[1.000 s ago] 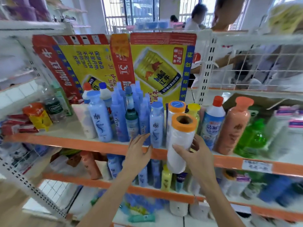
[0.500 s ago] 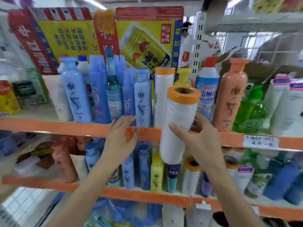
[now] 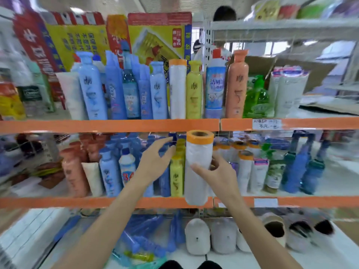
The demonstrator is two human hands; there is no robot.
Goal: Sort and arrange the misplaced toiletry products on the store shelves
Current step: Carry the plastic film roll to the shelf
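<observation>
Right hand (image 3: 217, 174) holds unlabelled orange-capped white roll (image 3: 197, 167).

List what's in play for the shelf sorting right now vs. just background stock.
In play:
- white roll with orange end, gripped by right hand
- left hand, open, reaching at middle shelf
- matching rolls on middle shelf

Background:
- peach bottle
- green bottle
- slippers

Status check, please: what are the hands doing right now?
Right hand grips white plastic-film roll with orange end. Left hand open, reaching toward yellow bottles on middle shelf. Similar rolls stand just right.
</observation>
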